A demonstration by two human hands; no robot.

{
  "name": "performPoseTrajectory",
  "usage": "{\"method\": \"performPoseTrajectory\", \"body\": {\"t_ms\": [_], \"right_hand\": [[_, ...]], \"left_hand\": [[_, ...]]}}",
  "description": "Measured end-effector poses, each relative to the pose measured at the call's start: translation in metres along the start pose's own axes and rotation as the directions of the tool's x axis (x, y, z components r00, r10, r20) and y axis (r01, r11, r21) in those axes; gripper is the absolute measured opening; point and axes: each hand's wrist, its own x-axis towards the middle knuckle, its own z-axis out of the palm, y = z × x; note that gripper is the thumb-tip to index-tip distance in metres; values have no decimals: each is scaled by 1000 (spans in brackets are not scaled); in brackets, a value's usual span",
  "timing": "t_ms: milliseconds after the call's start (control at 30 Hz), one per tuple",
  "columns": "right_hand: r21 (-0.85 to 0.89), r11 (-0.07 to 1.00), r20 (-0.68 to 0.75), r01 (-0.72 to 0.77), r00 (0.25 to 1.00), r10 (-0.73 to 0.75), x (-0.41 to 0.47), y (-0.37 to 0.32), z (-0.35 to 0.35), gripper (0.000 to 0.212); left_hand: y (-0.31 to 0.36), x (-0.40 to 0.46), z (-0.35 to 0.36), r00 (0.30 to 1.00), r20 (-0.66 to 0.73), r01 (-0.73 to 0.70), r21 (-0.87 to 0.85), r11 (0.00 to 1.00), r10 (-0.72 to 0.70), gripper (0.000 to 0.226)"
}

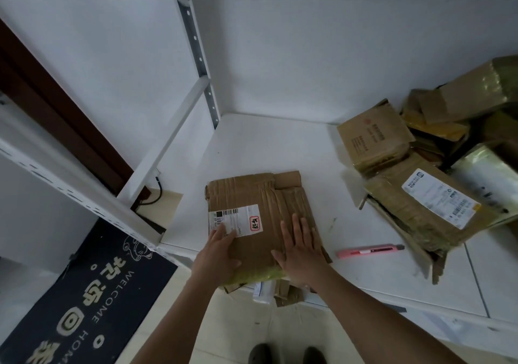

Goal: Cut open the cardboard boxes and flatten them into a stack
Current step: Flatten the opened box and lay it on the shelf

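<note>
Shelf [280,144]: white surface carrying all the cardboard; its near edge runs under the person's forearms.
Pile of boxes [437,173]: unflattened, taped boxes heaped at the right of the shelf, well apart from both hands; judged to be the work remaining.
Flattened box [252,203]: creased brown cardboard with a white label [236,221], lying flat near the front edge of the shelf and overhanging it slightly; more flattened pieces show beneath it at the near edge, so it appears to top the stack.
Step in hand: pressing this piece flat onto the stack, judged from the posture of the hands.
Left hand [221,251]: fingers straight, palm down on the near left part of the cardboard, fingertips on the label; it grasps nothing.
Right hand [301,248]: fingers spread and straight, pressing the near right part of the same cardboard; likewise released.
Knife [370,251]: pink utility knife lying on the shelf just right of the right hand, untouched.
Next move: probably lifting the right hand to take the knife, then drawing a box from the pile; the blade end points toward the pile.
</note>
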Motion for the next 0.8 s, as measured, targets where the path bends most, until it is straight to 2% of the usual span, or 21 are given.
{"method": "performPoseTrajectory", "body": {"t_ms": [67, 100, 133, 200, 233, 300, 367, 433, 600, 700, 767, 800], "right_hand": [[-20, 1000, 14, 4, 1000, -4, 3, -1, -12, 79], [-15, 1000, -29, 8, 1000, -8, 7, -1, -21, 76], [6, 1000, -113, 13, 994, -12, 13, 0, -30, 69], [84, 996, -237, 26, 972, -5, 30, 2, -45, 61], [124, 992, -235, 30, 972, 0, 39, 3, -48, 64], [160, 987, -163, 14, 987, 12, 55, 5, -44, 70], [132, 991, -134, -3, 991, 20, 65, 5, -31, 73], [96, 995, -174, -25, 984, 41, 70, 5, -17, 74], [14, 992, -177, -125, 976, 126, 64, -11, -24, 70], [118, 988, -235, -104, 963, 129, 42, -28, -40, 69], [181, 977, -311, -110, 936, 163, 15, -38, -36, 73], [213, 968, -325, -134, 925, 199, 0, -43, -29, 72]], "left_hand": [[7, 3, -6, 996, -92, -14, 8, 1000, 15, 62], [10, 7, -10, 992, -123, -17, 17, 1000, 18, 62], [11, 13, -12, 991, -130, -23, 46, 999, 29, 72], [11, 29, -16, 997, -63, -44, 153, 987, 54, 108], [10, 36, -17, 998, -21, -54, 206, 977, 60, 121], [4, 49, -18, 997, 41, -68, 249, 966, 60, 133], [-6, 60, -17, 992, 105, -88, 195, 977, 68, 137], [-15, 67, -15, 985, 142, -112, 125, 986, 94, 139], [-16, 59, -14, 991, 108, -89, 78, 993, 80, 136], [-7, 44, -15, 997, -35, 64, -152, 986, -70, 127], [-7, 36, -14, 948, -172, 175, -422, 890, -268, 109], [-8, 33, -15, 914, -172, 226, -539, 811, -369, 98]]}}
